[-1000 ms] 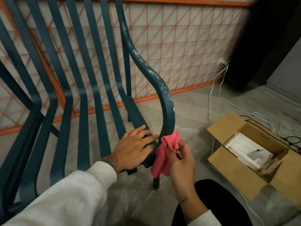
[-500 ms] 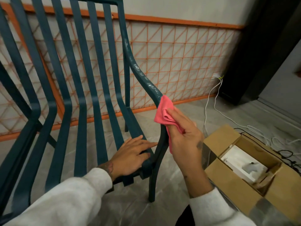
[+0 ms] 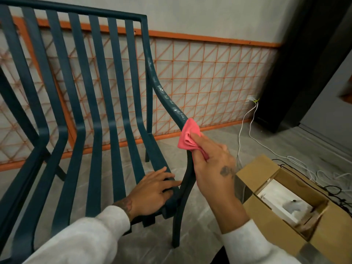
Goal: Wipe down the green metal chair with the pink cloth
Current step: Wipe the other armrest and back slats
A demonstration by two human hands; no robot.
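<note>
Here, a pale wall with an orange lattice panel [image 3: 219,82] along its lower part fills the background, above a grey floor [image 3: 285,140]. In front of it stands the green metal chair [image 3: 76,10], upright, with long slats running down the back and forward into the seat. Its right armrest [image 3: 172,106] carries whitish marks along its curve. An open cardboard box [image 3: 270,231] sits on the floor just beside the chair's front right leg. The person's left hand [image 3: 152,191] rests on the front right corner of the seat, fingers nearly straight and spread, holding nothing. The right hand [image 3: 215,174] has its fingers and thumb curled round the pink cloth [image 3: 187,137], pressing the bunched cloth against the armrest where it bends down into the front leg. Thin white cables [image 3: 245,128] trail from the wall across the floor behind the box.
</note>
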